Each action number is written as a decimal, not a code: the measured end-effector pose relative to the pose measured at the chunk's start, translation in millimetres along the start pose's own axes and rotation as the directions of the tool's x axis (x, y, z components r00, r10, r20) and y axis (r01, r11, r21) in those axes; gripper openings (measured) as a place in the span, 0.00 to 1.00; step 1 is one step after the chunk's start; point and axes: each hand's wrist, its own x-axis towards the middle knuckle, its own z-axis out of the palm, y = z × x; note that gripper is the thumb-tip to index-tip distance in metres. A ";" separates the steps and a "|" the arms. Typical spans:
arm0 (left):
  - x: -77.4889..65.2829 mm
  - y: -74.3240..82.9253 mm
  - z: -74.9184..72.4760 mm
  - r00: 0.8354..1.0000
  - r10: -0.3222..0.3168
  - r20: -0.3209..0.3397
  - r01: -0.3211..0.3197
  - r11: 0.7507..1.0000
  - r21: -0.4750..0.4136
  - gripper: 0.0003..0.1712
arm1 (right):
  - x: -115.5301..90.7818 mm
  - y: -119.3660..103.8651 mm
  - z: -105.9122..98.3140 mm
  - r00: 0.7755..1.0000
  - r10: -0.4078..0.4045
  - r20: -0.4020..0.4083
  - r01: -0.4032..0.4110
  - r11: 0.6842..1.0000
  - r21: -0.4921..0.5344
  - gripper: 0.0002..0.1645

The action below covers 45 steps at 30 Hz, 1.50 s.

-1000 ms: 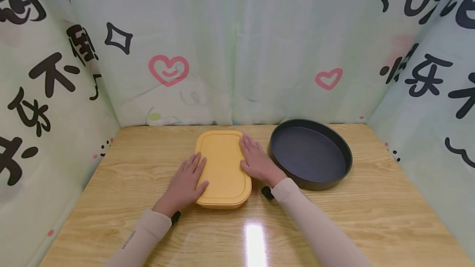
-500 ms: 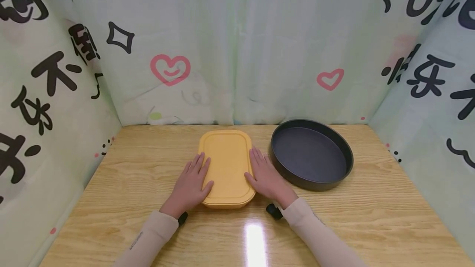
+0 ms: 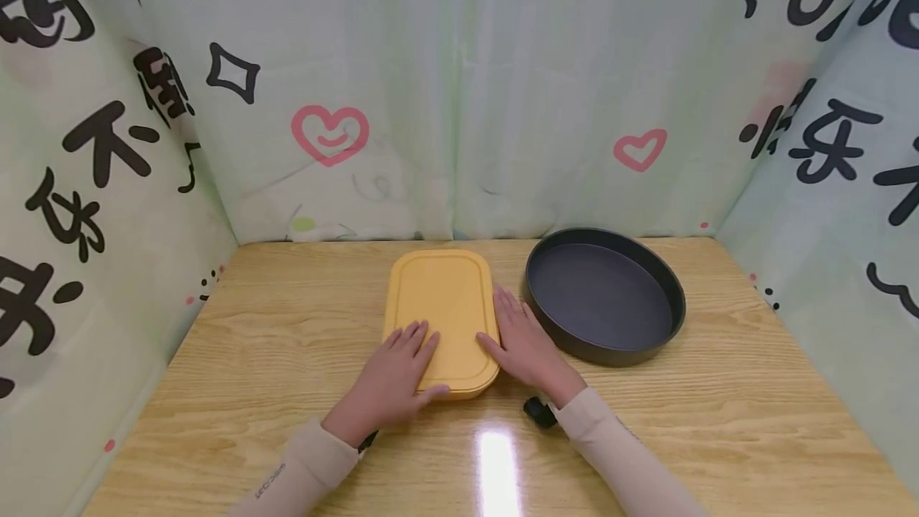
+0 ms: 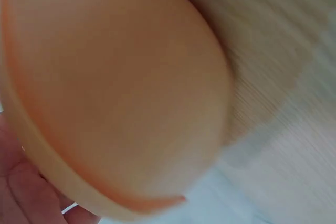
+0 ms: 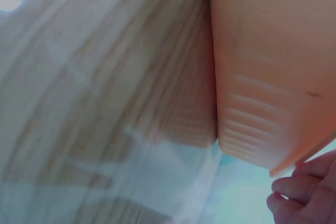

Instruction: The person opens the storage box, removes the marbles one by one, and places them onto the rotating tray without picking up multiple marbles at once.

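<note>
A yellow rectangular container with a lid point(image 3: 448, 294) sits on the wooden table, its long side running away from me. My left hand point(image 3: 391, 380) lies over its near left corner, fingers extended on the lid and thumb at the front edge. Along the right edge rests my right hand point(image 3: 530, 348), fingers straight and thumb over the lid's rim. In the left wrist view the container's rounded side wall point(image 4: 121, 87) fills much of the picture, with part of the hand at lower left. The right wrist view shows the ribbed side point(image 5: 257, 114) and fingertips point(image 5: 307, 187) beside the lid's edge.
A round dark pan point(image 3: 606, 294) with a raised rim stands right of the container, close to the right hand. Printed curtains point(image 3: 459, 102) enclose the table point(image 3: 301, 294) at the back and both sides. Light reflects off the table's front part.
The container has shifted slightly to the right. My left hand has slid from its left edge toward the near left corner; my right hand has moved nearer and rightward along the right edge.
</note>
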 end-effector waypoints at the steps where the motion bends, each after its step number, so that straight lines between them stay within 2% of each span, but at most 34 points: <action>1: -1.2 4.9 -1.2 1.000 0.031 -0.004 -0.031 0.999 0.017 0.42 | -0.9 0.0 -0.6 1.000 0.004 0.003 -0.004 1.000 -0.001 0.46; 4: -3.2 15.2 -3.3 0.994 0.096 -0.048 -0.092 0.992 0.088 0.40 | -3.9 -0.1 -2.3 1.000 0.007 0.010 -0.007 1.000 -0.007 0.46; 8: -3.6 20.1 -2.3 0.984 0.139 -0.112 -0.118 0.978 0.173 0.35 | -7.2 0.7 -2.1 1.000 -0.002 0.011 0.002 1.000 -0.011 0.46; 11: -3.0 21.1 -0.7 0.968 0.188 -0.166 -0.150 0.965 0.215 0.29 | -8.5 1.3 -2.0 1.000 -0.010 0.002 0.010 1.000 -0.007 0.45; 15: -3.3 22.9 1.4 0.929 0.240 -0.282 -0.192 0.964 0.186 0.17 | -10.0 1.7 -2.5 1.000 -0.016 -0.007 0.016 1.000 -0.014 0.45; 18: -4.0 24.0 2.9 0.907 0.228 -0.355 -0.198 0.973 0.119 0.12 | -10.4 2.2 -3.9 1.000 -0.020 -0.011 0.020 1.000 -0.019 0.44; 20: -4.5 24.5 3.2 0.899 0.212 -0.382 -0.192 0.977 0.091 0.11 | -10.6 2.6 -4.6 1.000 -0.021 -0.016 0.021 1.000 -0.019 0.44; 24: -4.8 24.7 4.0 0.903 0.175 -0.392 -0.174 0.984 0.037 0.12 | -11.6 3.2 -6.1 1.000 -0.017 -0.020 0.017 1.000 -0.017 0.44; 31: -3.2 25.7 -1.3 0.947 0.022 -0.320 -0.072 0.987 -0.144 0.12 | -12.6 5.5 -5.7 1.000 -0.016 -0.006 0.016 1.000 -0.004 0.43; 33: -2.2 25.8 -3.9 0.951 0.000 -0.310 -0.057 0.983 -0.176 0.12 | -13.1 6.3 -6.4 1.000 -0.014 -0.005 0.014 1.000 0.011 0.42; 35: -1.8 25.8 -6.2 0.946 0.019 -0.322 -0.074 0.985 -0.159 0.12 | -13.5 7.5 -7.1 1.000 -0.013 -0.010 0.013 1.000 0.025 0.40; 37: -2.4 26.0 -7.5 0.927 0.081 -0.365 -0.122 0.988 -0.090 0.12 | -13.7 9.1 -7.1 1.000 -0.013 -0.025 0.013 0.999 0.035 0.38; 38: -2.9 26.0 -8.1 0.910 0.124 -0.395 -0.150 0.988 -0.036 0.12 | -13.9 9.6 -7.3 0.999 -0.014 -0.034 0.015 0.999 0.037 0.36; 40: -4.0 26.3 -9.7 0.861 0.219 -0.459 -0.196 0.976 0.098 0.12 | -14.4 10.7 -7.0 0.998 -0.020 -0.061 0.022 0.999 0.030 0.34; 42: -5.0 26.2 -11.9 0.807 0.297 -0.511 -0.213 0.952 0.218 0.12 | -14.6 11.3 -6.6 0.996 -0.022 -0.085 0.024 1.000 0.013 0.32; 44: -5.0 25.5 -14.3 0.771 0.339 -0.539 -0.202 0.933 0.299 0.12 | -14.2 10.4 -7.0 0.995 -0.022 -0.097 0.023 1.000 0.005 0.31; 45: -4.8 25.0 -15.3 0.759 0.349 -0.550 -0.192 0.927 0.324 0.11 | -13.5 9.9 -6.7 0.995 -0.020 -0.095 0.020 1.000 0.004 0.31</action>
